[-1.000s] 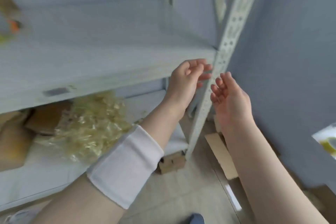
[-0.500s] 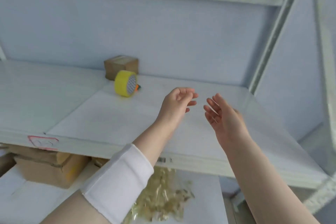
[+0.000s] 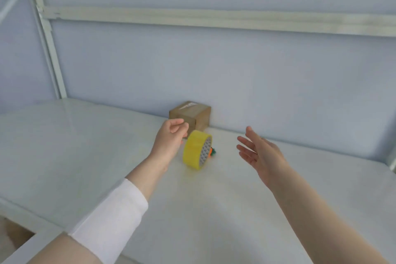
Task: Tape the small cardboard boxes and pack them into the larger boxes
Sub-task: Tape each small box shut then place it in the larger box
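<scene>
Fingers [image 3: 181,124] hold nothing, left hand [image 3: 169,141] loosely curled beside the yellow tape roll [image 3: 194,151], right hand [image 3: 262,156] splayed, so taping and packing the small cardboard box [image 3: 189,113] just beyond likely remain.

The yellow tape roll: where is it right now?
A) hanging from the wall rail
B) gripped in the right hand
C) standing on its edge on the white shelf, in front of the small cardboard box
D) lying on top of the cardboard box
C: the yellow tape roll stands on its edge on the white shelf in front of the small cardboard box; the right hand is apart from it, and the left hand beside it grips nothing.
</scene>
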Available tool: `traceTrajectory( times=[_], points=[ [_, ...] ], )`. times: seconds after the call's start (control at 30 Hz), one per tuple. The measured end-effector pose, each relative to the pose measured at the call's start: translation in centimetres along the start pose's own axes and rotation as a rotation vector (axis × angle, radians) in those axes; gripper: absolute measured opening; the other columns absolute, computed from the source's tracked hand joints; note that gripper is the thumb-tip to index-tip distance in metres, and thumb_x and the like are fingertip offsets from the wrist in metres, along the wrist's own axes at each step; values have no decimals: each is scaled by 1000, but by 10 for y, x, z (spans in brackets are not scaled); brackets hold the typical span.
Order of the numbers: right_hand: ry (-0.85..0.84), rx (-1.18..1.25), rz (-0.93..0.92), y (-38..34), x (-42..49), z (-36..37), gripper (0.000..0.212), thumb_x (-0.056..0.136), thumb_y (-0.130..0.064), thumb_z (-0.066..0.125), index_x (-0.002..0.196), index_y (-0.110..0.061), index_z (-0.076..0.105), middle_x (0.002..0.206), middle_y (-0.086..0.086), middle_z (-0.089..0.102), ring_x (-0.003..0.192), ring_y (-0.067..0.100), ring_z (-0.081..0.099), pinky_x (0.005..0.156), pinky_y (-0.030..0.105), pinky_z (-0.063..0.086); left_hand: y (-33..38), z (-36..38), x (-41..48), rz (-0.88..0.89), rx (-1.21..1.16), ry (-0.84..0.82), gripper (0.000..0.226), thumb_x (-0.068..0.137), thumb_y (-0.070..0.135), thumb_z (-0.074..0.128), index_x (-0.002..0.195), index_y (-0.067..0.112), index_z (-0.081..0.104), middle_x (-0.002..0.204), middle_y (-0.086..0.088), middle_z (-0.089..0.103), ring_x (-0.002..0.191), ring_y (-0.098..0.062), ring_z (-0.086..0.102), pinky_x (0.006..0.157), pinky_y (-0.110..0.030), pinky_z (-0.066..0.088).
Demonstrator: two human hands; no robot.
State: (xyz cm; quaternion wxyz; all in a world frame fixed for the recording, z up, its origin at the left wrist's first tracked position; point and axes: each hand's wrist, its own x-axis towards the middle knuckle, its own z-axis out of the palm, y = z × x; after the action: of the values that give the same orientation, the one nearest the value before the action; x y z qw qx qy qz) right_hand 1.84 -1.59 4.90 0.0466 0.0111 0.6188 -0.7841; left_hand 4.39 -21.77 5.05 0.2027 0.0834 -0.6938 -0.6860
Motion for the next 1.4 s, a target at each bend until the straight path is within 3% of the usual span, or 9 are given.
traceTrajectory(
  times=[0.13,0.4,0.53,0.73,0.87,0.97,1.17,1.27,1.4],
  points=[
    [-6,-92,29,0,70,46,36,87,-39,62,110,-12,56,116,7,63,103,23,62,78,27,50,-11,-27,81,-9,121,-5,38,92,24,56,127,10,47,129,-12,55,115,-20,53,98,-30,41],
    [-19,-390,220,24,173,105,59,84,-40,66,127,-3,50,124,14,53,105,30,59,87,33,52,-50,-34,199,-204,165,-123,55,92,38,53,139,17,37,141,-2,42,127,-21,42,92,-27,30],
    [-130,-413,311,27,194,112,51,85,-38,65,121,-4,53,120,15,50,102,32,60,88,38,52,-70,-30,225,-259,147,-255,29,93,44,47,103,20,60,105,7,59,103,-14,51,82,-30,35],
    [-150,-344,325,28,201,111,41,87,-32,64,111,0,61,126,23,54,103,37,62,89,41,53,-93,-25,235,-348,78,-341,52,86,56,51,124,21,48,121,6,58,114,-14,53,106,-39,36],
    [-148,-353,297,20,194,106,48,86,-34,64,119,1,57,130,20,53,110,37,60,90,41,53,-83,-23,224,-368,-10,-391,45,84,53,57,116,25,44,111,7,60,99,-9,58,83,-30,47],
    [-161,-350,226,8,187,100,46,86,-37,64,119,-5,59,124,10,60,110,29,61,92,38,52,-67,-19,216,-337,-62,-404,46,84,49,58,118,25,41,102,6,60,90,-9,60,67,-28,48],
    [-167,-288,56,-25,151,80,62,79,-45,68,133,-20,48,129,-1,58,117,20,56,96,37,49,-25,-5,194,-117,-137,-383,40,84,43,59,119,30,45,87,13,69,75,-4,68,72,-29,49],
    [-241,-169,10,-40,126,60,90,68,-51,72,144,-29,30,139,-1,49,128,21,47,100,48,46,-3,10,168,-35,-158,-475,29,87,40,56,114,30,55,95,13,71,82,-1,68,74,-28,50],
    [-218,-111,-87,-53,84,20,91,69,-43,71,146,-32,24,130,-1,56,115,19,58,95,45,50,15,39,121,1,-81,-529,22,89,35,54,110,29,59,104,8,70,91,-5,66,83,-31,50]
  ],
)
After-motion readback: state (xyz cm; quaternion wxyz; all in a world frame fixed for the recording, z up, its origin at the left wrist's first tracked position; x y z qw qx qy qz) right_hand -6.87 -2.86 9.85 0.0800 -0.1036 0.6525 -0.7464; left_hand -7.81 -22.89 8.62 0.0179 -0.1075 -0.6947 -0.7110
